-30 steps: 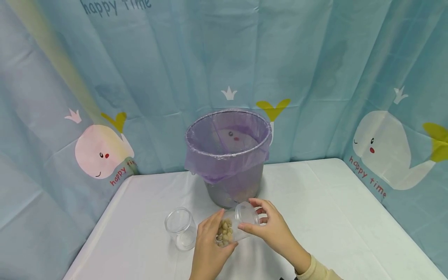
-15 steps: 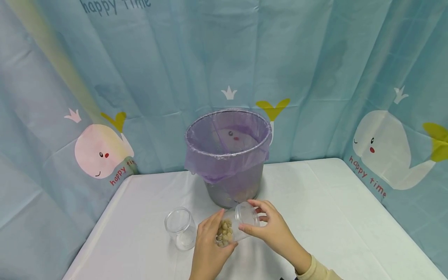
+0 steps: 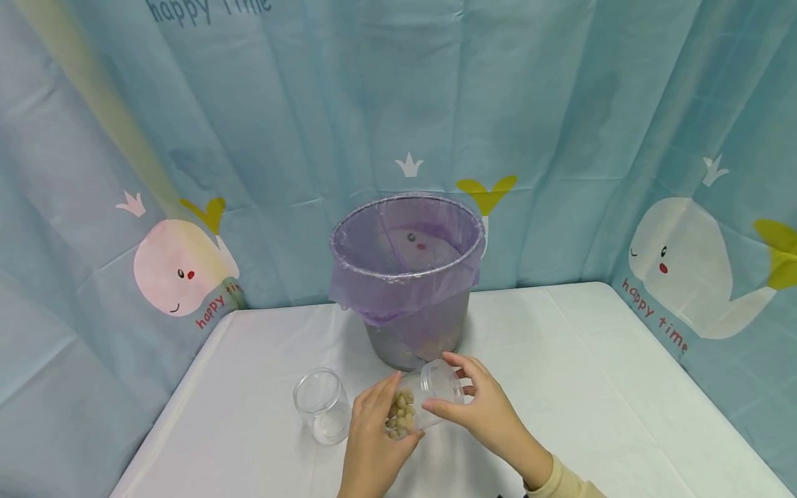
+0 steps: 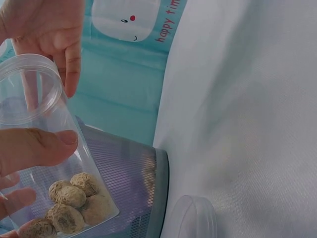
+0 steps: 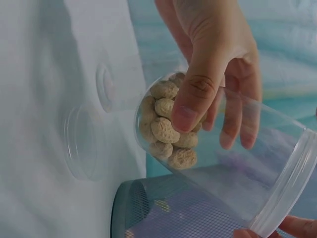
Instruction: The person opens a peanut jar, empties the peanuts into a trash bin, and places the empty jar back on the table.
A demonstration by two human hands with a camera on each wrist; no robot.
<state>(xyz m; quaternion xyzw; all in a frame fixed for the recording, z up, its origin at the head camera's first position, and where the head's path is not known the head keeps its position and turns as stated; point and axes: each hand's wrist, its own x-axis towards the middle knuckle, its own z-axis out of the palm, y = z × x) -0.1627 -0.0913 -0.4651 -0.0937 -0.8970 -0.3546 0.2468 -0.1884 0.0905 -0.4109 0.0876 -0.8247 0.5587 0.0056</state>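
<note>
- A tilted clear jar [image 3: 418, 391] is held in front of the bin, closed end toward the left hand, ridged rim toward the right; whether a lid covers it is hard to tell.
- Wrinkled tan lumps [image 5: 166, 130] are heaped inside, gathered at the closed end.
- The left hand [image 3: 378, 436] is curled round that end, thumb on one side and fingers on the other.
- The right hand [image 3: 482, 404] grips the jar beside its rim, thumb on the near side, fingers reaching round the far side; a beige sleeve [image 3: 563, 481] shows behind the wrist.
- Just left of the left hand stands a second jar [image 3: 322, 404], also clear, with a narrow gap between.
- The mesh bin [image 3: 414, 346] stands just beyond the hands, a purple liner [image 3: 398, 297] folded over its round rim.
- The white table [image 3: 591, 387] offers a broad stretch of cloth from the right hand to its right edge, and a smaller one left of the second jar.
- A blue whale-print curtain [image 3: 548, 104] borders the table's back and both sides.
</note>
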